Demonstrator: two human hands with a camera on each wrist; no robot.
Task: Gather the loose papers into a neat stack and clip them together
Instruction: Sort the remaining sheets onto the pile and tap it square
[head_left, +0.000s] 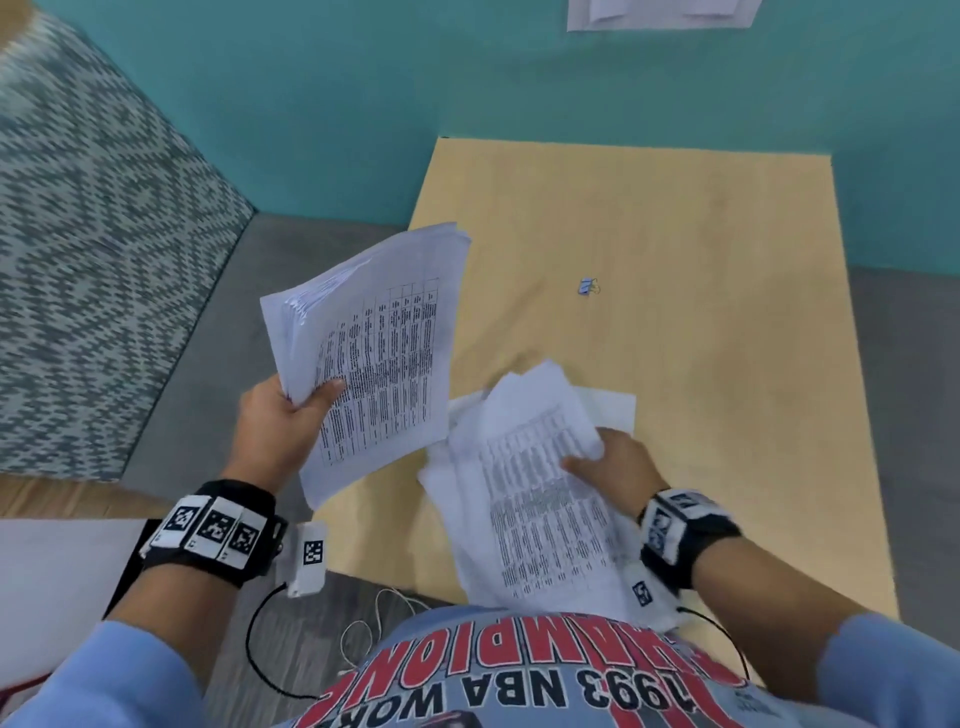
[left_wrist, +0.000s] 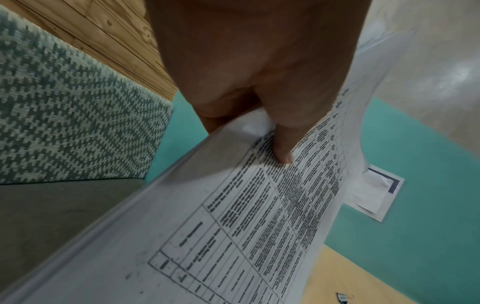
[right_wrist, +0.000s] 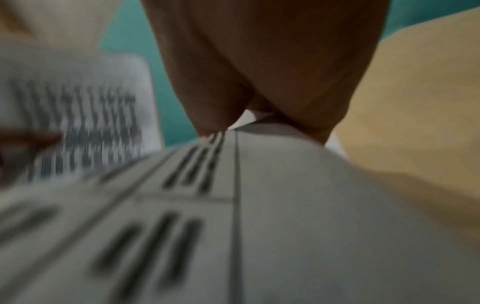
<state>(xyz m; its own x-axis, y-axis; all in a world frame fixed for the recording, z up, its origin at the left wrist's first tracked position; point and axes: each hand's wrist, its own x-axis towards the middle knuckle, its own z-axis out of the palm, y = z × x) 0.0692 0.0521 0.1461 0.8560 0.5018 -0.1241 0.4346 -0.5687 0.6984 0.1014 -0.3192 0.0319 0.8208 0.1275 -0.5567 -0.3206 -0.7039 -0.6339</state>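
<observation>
My left hand (head_left: 291, 421) holds a sheaf of printed papers (head_left: 374, 353) up over the table's left edge, thumb (left_wrist: 283, 148) pressed on the top sheet (left_wrist: 233, 226). My right hand (head_left: 608, 462) grips the far edge of a second, untidy bundle of printed sheets (head_left: 540, 504) that rests partly on the table near my body; in the right wrist view the fingers pinch that paper (right_wrist: 259, 205). A small blue binder clip (head_left: 587, 286) lies alone on the table beyond both hands, also seen as the clip (left_wrist: 342, 298) in the left wrist view.
The light wooden table (head_left: 701, 260) stands on a teal floor. A patterned grey-green upholstered seat (head_left: 88, 234) is at the left. More white paper (head_left: 660, 13) lies on the floor at the far edge. Cables (head_left: 374, 623) hang from my wrist cameras near my shirt.
</observation>
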